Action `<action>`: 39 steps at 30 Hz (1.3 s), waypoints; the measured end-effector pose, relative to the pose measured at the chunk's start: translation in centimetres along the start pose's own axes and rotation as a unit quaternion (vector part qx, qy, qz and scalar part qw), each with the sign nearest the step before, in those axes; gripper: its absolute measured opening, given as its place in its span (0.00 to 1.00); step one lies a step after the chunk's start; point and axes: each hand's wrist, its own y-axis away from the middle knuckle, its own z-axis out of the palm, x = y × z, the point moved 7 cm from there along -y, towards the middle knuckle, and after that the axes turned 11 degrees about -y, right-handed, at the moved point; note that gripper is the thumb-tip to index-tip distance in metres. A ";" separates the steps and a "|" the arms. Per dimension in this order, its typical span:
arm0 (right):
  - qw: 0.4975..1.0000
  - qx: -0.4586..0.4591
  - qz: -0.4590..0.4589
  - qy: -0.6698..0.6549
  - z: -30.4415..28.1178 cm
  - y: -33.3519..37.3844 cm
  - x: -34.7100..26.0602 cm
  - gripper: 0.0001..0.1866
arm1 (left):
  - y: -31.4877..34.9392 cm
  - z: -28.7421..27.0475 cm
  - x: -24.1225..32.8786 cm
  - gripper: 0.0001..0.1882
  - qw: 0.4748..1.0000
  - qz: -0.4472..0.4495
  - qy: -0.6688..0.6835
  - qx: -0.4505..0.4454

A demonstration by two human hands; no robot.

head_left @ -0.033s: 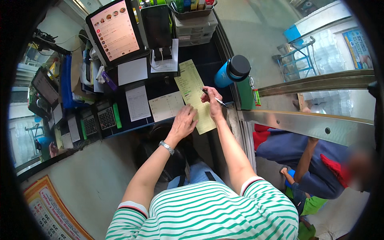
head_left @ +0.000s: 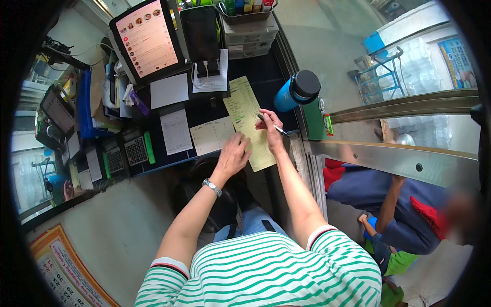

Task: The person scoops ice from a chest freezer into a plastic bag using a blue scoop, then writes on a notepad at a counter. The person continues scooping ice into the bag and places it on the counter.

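Note:
A long yellow sheet of paper (head_left: pixel 255 135) with handwriting on its upper part lies slantwise across the dark desk and hangs past the front edge. My right hand (head_left: pixel 271 130) holds a pen (head_left: pixel 279 129) over the sheet's right side, its fingers closed round the barrel. On the sheet's left edge rests my left hand (head_left: pixel 236 153), fingers bent loosely and apart, holding nothing. A cream card with writing (head_left: pixel 208 137) lies just left of that hand. Farther left is a white printed form (head_left: pixel 176 132).
A blue bottle with a black lid (head_left: pixel 297 91) stands right of the yellow sheet. Behind are a lit tablet (head_left: pixel 148 41), a dark phone (head_left: pixel 200 33) and a small drawer unit (head_left: pixel 250 36). A calculator (head_left: pixel 136 151) sits at left. Beyond the right-hand ledge (head_left: pixel 388 158) is another person.
Both hands have shifted very slightly, the left a little to the left, the right with the pen a touch left and up. The sheet looks unmoved.

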 end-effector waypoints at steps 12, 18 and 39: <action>0.992 -0.053 -0.002 0.111 -0.2 -0.5 1.4 0.09 | -3.8 -1.5 -7.5 0.40 0.986 -0.041 -0.133 0.089; 0.977 -0.056 -0.095 0.181 1.4 -0.3 0.7 0.10 | -3.7 -1.3 -7.7 0.42 0.985 -0.070 -0.132 0.091; 0.954 -0.021 -0.113 0.276 2.4 1.6 1.5 0.08 | -4.0 -1.2 -8.1 0.41 0.982 -0.088 -0.146 0.085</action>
